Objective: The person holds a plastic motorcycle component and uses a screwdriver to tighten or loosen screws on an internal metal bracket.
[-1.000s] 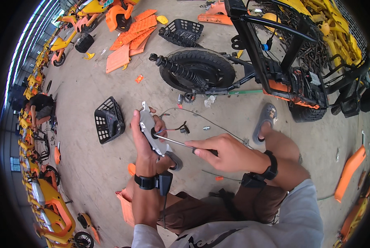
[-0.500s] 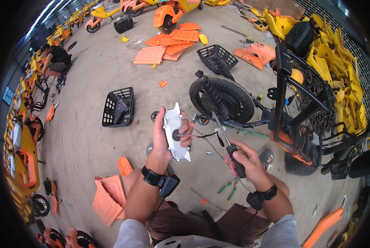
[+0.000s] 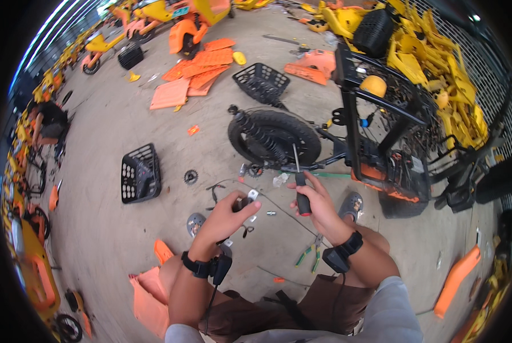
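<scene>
My left hand (image 3: 224,218) is turned back-up, with thumb and fingers closed around the white housing (image 3: 253,195). Only a small pale end of it shows past my fingertips; the hand hides the rest. A dark cable end (image 3: 248,231) hangs just below that hand. In my right hand (image 3: 319,208) is a screwdriver (image 3: 303,197) with a black and red handle, its shaft pointing up and away from me. Pliers (image 3: 308,257) with green-yellow handles lie on the floor below my right hand. Between my hands, a small metal fitting (image 3: 271,213) rests on the floor.
Ahead are a wheel (image 3: 312,134) with a shock absorber and a black scooter frame (image 3: 352,114). A black basket (image 3: 157,171) and a toothed sprocket (image 3: 191,176) sit to the left. Orange panels (image 3: 210,60) lie farther off; yellow parts (image 3: 445,74) are heaped right. A person (image 3: 51,123) crouches far left.
My left hand has rolled over, taking the housing from face-up to mostly hidden. The screwdriver now stands more upright. The whole view has swung, so surroundings sit farther left in the picture.
</scene>
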Action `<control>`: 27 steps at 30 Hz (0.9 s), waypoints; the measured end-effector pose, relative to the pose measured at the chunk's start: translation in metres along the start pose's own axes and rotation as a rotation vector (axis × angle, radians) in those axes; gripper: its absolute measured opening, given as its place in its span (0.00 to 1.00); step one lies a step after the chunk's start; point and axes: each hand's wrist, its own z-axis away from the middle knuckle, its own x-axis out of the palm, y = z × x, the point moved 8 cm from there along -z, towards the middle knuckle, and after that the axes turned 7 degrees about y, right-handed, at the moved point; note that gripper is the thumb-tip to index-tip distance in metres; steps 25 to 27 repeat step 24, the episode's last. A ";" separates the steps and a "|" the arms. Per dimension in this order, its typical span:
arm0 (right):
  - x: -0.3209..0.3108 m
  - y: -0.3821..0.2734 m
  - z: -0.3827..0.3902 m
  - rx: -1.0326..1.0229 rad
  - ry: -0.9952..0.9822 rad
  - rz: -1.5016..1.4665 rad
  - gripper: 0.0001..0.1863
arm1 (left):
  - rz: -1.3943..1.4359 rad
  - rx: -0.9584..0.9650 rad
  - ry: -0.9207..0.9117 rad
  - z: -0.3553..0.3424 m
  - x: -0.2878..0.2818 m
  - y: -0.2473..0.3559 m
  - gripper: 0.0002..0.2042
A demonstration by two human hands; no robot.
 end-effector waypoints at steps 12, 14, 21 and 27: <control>-0.017 -0.035 -0.004 -0.486 0.167 -0.081 0.21 | -0.481 0.107 -0.091 0.003 0.033 0.026 0.27; -0.020 -0.035 -0.001 -0.509 0.169 -0.097 0.20 | -0.515 0.106 -0.090 0.003 0.036 0.025 0.27; -0.033 -0.036 -0.005 -0.432 0.157 -0.106 0.19 | -0.511 0.094 -0.104 0.002 0.040 0.024 0.28; -0.035 -0.036 -0.007 -0.412 0.150 -0.127 0.19 | -0.500 0.096 -0.113 0.001 0.041 0.026 0.29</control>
